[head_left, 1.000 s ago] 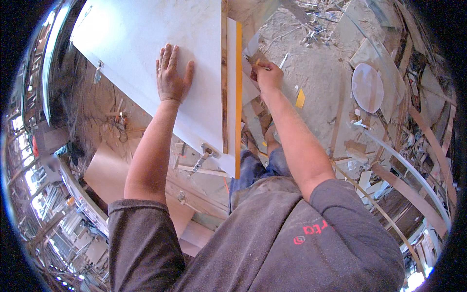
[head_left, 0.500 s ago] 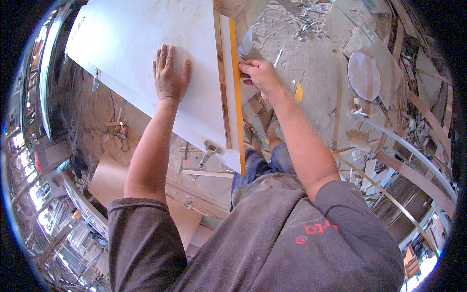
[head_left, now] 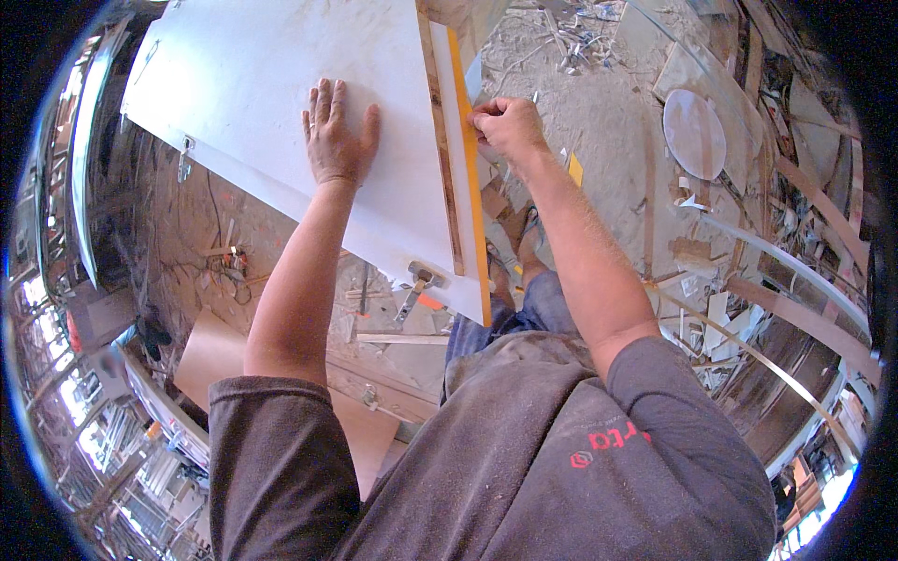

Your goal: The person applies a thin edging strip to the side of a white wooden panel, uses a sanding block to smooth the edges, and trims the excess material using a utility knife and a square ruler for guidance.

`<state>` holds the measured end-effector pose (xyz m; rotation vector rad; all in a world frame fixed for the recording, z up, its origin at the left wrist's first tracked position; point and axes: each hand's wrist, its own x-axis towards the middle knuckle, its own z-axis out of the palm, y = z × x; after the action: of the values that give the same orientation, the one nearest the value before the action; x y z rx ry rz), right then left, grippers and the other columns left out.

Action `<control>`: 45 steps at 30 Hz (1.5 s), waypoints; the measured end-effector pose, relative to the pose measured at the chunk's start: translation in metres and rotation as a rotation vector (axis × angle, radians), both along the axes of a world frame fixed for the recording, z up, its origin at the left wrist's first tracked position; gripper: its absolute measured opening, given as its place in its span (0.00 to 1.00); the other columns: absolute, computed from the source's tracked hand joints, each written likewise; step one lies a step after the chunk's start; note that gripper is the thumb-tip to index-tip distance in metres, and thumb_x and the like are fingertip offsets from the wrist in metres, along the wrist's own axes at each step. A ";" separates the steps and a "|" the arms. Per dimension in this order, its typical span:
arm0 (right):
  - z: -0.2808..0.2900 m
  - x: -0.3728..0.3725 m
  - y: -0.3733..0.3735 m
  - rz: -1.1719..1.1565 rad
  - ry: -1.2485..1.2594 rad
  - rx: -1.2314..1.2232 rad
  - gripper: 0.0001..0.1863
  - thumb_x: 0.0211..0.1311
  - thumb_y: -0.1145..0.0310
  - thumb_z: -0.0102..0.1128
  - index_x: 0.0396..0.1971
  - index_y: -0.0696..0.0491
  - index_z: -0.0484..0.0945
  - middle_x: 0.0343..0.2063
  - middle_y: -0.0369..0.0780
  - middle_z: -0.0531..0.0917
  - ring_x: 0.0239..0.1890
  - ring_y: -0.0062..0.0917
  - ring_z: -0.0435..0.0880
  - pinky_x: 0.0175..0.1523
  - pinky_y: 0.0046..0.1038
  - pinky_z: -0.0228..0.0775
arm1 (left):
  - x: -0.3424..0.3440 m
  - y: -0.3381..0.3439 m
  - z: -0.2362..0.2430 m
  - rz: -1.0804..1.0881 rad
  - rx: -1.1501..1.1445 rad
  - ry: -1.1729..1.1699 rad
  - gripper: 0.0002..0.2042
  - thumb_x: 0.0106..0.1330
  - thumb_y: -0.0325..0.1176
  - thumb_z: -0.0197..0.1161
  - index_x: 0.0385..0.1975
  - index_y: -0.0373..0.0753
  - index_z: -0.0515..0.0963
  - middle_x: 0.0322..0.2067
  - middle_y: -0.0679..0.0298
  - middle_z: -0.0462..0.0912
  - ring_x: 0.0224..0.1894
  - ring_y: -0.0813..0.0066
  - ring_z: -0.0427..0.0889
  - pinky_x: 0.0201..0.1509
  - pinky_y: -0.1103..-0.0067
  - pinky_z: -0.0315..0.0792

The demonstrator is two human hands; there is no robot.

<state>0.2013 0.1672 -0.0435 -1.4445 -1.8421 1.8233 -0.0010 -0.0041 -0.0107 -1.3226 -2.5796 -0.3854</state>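
Note:
A white panel (head_left: 271, 93) with a brown wooden strip (head_left: 438, 131) and a yellow band (head_left: 472, 187) along its right edge lies before me. My left hand (head_left: 340, 131) rests flat on its face, fingers apart and holding nothing. Beside the yellow band, my right hand (head_left: 505, 126) has its fingers pinched; whatever is between them is too small or hidden to make out. Metal hinges hang on the panel's lower left edge, one near the middle (head_left: 185, 159) and another near the right corner (head_left: 419, 280).
Scrap and offcuts (head_left: 580, 47) litter the dusty floor (head_left: 599, 122). A pale oval piece (head_left: 694, 134) and long curved strips (head_left: 786, 262) lie at the right. Brown sheets (head_left: 206, 355) are below left, with cables and small items (head_left: 234, 266) behind them. My legs show beneath the panel's corner.
The panel's right edge and lower corner sit further right and higher in view. My right hand has moved upward along the edge; a small yellowish item that showed in it earlier is now hidden.

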 end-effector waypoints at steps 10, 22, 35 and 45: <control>-0.015 0.002 -0.017 -0.177 -0.088 0.427 0.10 0.51 0.66 0.70 0.29 0.57 0.89 0.28 0.50 0.89 0.33 0.42 0.91 0.42 0.38 0.81 | 0.000 0.000 0.001 -0.011 0.008 -0.046 0.35 0.72 0.56 0.57 0.72 0.39 0.68 0.75 0.52 0.62 0.80 0.56 0.55 0.82 0.61 0.47; -0.026 0.055 -0.020 -0.128 -0.128 0.196 0.09 0.53 0.68 0.69 0.33 0.53 0.90 0.32 0.45 0.91 0.34 0.36 0.90 0.43 0.37 0.81 | -0.003 0.003 -0.006 0.011 -0.020 -0.002 0.35 0.72 0.57 0.56 0.72 0.39 0.68 0.75 0.52 0.63 0.80 0.56 0.56 0.82 0.60 0.47; 0.003 0.033 -0.033 -0.087 0.189 -0.144 0.08 0.58 0.73 0.72 0.37 0.61 0.88 0.30 0.40 0.89 0.30 0.23 0.86 0.35 0.25 0.79 | -0.003 0.002 -0.006 -0.007 -0.007 -0.004 0.35 0.73 0.58 0.55 0.72 0.38 0.67 0.75 0.51 0.63 0.80 0.56 0.54 0.83 0.61 0.46; -0.008 0.024 -0.044 -0.162 0.131 0.096 0.12 0.53 0.68 0.65 0.32 0.60 0.88 0.25 0.48 0.89 0.29 0.33 0.89 0.38 0.35 0.80 | -0.003 0.000 -0.004 -0.004 -0.004 -0.036 0.35 0.73 0.58 0.56 0.72 0.39 0.68 0.76 0.52 0.62 0.80 0.57 0.55 0.83 0.60 0.46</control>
<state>0.2251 0.1229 -0.0517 -1.3628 -1.6740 1.6859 -0.0037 -0.0042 -0.0145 -1.3350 -2.6087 -0.4085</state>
